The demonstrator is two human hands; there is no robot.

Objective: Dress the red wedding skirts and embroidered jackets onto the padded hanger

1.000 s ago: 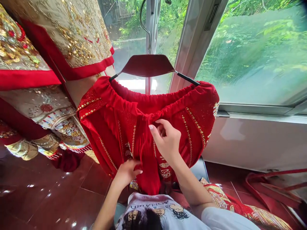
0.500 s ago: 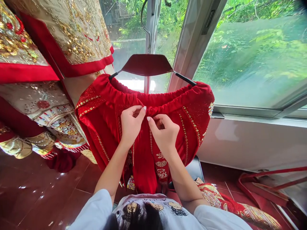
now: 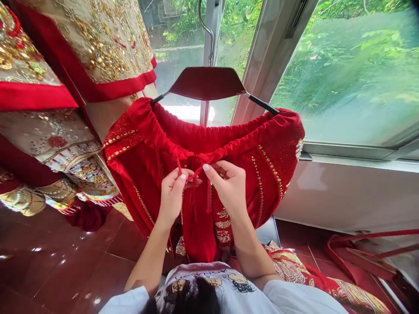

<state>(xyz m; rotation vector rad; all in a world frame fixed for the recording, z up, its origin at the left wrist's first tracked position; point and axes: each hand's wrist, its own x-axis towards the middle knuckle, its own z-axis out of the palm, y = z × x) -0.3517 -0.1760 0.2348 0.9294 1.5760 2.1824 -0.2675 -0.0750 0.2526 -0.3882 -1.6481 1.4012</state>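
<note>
A red skirt (image 3: 129,174) with gold beaded trim hangs by its gathered waistband from a clip hanger (image 3: 207,83). At the middle of the waistband is a thin red drawstring (image 3: 194,176) with loops and loose ends. My left hand (image 3: 173,192) pinches one part of the string between thumb and fingers, with an end sticking up above it. Just to the right, my right hand (image 3: 227,183) pinches another part close to the waistband. The fingertips of both hands are a short way apart, with string stretched between them. Some fingers of each hand are hidden behind the thumbs.
Beaded cream garments with red borders (image 3: 114,56) hang close on the left. Behind the hanger is a window (image 3: 340,87) with a metal frame. A red and gold patterned cloth (image 3: 294,268) lies at lower right, near a red metal frame (image 3: 347,257).
Both hands have come slightly down from the waistband, the left one more so. The red drawstring now shows between them, drawn out in front of the skirt.
</note>
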